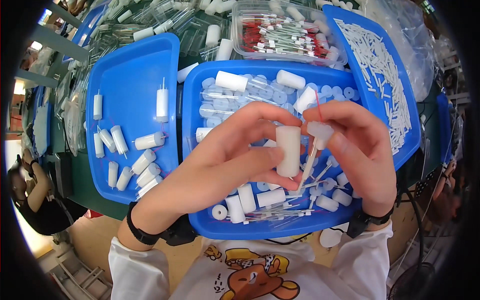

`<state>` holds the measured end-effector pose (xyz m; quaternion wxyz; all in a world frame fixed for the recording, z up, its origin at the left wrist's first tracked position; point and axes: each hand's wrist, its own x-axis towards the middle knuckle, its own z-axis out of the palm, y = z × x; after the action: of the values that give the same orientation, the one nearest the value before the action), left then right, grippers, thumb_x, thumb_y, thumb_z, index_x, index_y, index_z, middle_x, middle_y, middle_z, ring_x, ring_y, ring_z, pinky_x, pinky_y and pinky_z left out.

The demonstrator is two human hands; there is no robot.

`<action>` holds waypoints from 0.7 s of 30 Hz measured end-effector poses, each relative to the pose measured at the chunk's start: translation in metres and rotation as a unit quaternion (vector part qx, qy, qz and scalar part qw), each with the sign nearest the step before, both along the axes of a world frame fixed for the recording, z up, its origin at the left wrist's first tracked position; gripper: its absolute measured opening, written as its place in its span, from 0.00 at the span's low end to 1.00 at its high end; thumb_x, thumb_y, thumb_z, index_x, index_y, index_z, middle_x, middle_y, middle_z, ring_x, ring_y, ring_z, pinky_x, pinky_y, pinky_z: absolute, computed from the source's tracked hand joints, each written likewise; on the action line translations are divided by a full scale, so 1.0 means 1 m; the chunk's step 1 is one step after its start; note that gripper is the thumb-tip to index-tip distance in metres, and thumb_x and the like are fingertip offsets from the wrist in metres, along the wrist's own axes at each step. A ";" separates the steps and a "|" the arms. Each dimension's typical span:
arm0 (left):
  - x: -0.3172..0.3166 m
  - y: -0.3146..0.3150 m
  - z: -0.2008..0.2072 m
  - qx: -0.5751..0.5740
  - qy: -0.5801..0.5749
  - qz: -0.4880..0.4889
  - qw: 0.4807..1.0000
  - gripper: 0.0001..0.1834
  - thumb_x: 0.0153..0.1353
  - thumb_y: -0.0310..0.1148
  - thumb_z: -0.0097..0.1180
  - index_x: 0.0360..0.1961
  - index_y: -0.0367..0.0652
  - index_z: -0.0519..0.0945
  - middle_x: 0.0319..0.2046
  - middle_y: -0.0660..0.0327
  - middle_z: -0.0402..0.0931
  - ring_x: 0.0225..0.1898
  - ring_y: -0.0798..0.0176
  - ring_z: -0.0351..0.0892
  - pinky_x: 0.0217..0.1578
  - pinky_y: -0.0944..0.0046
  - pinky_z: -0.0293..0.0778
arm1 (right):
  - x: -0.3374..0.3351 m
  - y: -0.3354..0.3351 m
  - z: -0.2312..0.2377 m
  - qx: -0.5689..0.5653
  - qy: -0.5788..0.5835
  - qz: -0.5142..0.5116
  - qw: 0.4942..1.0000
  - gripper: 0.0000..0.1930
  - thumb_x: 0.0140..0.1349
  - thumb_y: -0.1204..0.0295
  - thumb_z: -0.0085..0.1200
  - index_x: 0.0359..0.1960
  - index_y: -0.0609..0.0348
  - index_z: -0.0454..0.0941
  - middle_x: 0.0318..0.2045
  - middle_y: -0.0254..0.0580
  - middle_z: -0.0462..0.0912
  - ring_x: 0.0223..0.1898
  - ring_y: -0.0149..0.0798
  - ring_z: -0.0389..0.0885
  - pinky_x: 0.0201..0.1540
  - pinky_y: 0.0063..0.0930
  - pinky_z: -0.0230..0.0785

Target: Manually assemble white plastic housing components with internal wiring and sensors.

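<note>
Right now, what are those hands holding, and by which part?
Left fingers: a white cylinder, by its side. Right fingers: a translucent cap, by its edge.

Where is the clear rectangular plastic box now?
In the head view, the box is at top, right of centre, beyond the middle blue plastic tray, left of thin white sticks.

A single fisheye view looks down and forward from the person's head, close above the worktop (76, 182), the left hand (240, 150) and right hand (362, 150) near its middle, the shirt (345, 270) along its lower edge
</note>
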<state>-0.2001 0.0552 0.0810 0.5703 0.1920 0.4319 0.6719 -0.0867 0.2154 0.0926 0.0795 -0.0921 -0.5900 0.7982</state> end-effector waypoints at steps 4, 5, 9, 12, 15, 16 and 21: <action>0.000 0.000 -0.001 0.008 0.028 0.001 1.000 0.21 0.58 0.25 0.48 0.53 0.42 0.60 0.44 0.48 0.69 0.40 0.51 0.77 0.36 0.59 0.77 | 0.001 -0.001 -0.001 0.004 -0.004 0.006 1.000 0.15 0.58 0.74 0.47 0.45 0.70 0.70 0.41 0.46 0.75 0.44 0.33 0.74 0.47 0.26 0.64; 0.000 0.000 -0.002 0.014 0.028 0.002 0.999 0.22 0.57 0.25 0.49 0.53 0.42 0.60 0.44 0.48 0.69 0.39 0.52 0.77 0.36 0.60 0.77 | 0.001 -0.001 -0.001 0.008 -0.005 0.008 1.000 0.15 0.58 0.74 0.47 0.45 0.70 0.70 0.41 0.46 0.75 0.44 0.33 0.74 0.46 0.26 0.64; 0.000 0.000 -0.004 0.022 0.050 0.012 0.998 0.22 0.56 0.24 0.51 0.52 0.40 0.62 0.42 0.48 0.71 0.38 0.54 0.78 0.35 0.60 0.77 | 0.002 -0.001 -0.003 0.024 0.018 0.016 0.999 0.15 0.57 0.75 0.46 0.45 0.70 0.70 0.42 0.47 0.75 0.42 0.34 0.74 0.44 0.26 0.66; -0.001 -0.001 -0.003 0.016 0.059 0.011 0.998 0.22 0.55 0.23 0.51 0.51 0.38 0.62 0.40 0.48 0.73 0.38 0.55 0.78 0.35 0.61 0.77 | 0.001 -0.001 -0.006 0.055 0.049 0.010 0.997 0.15 0.57 0.76 0.46 0.45 0.69 0.70 0.42 0.49 0.74 0.40 0.35 0.73 0.43 0.26 0.66; -0.002 0.000 -0.001 0.001 0.042 0.011 0.999 0.21 0.54 0.21 0.52 0.50 0.37 0.63 0.39 0.49 0.74 0.39 0.57 0.78 0.36 0.63 0.77 | -0.001 -0.003 -0.006 0.095 0.087 0.001 0.992 0.15 0.56 0.75 0.47 0.44 0.69 0.71 0.41 0.50 0.73 0.41 0.37 0.72 0.45 0.30 0.64; -0.002 -0.001 -0.001 0.002 0.039 0.008 0.999 0.21 0.54 0.20 0.52 0.50 0.37 0.63 0.39 0.50 0.74 0.39 0.59 0.77 0.36 0.64 0.77 | -0.001 -0.003 -0.007 0.103 0.101 0.010 0.989 0.15 0.56 0.74 0.48 0.44 0.69 0.71 0.41 0.51 0.73 0.42 0.38 0.72 0.46 0.31 0.64; 0.000 -0.001 0.002 0.001 0.033 0.017 0.999 0.22 0.51 0.16 0.51 0.48 0.37 0.65 0.39 0.54 0.75 0.39 0.66 0.76 0.39 0.69 0.75 | 0.001 0.002 -0.005 0.194 0.084 0.058 0.976 0.15 0.55 0.72 0.50 0.42 0.70 0.72 0.40 0.50 0.73 0.43 0.39 0.71 0.47 0.32 0.61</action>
<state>-0.1998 0.0539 0.0827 0.5441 0.2076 0.4531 0.6749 -0.0856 0.2170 0.0878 0.0986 0.0272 -0.7292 0.6766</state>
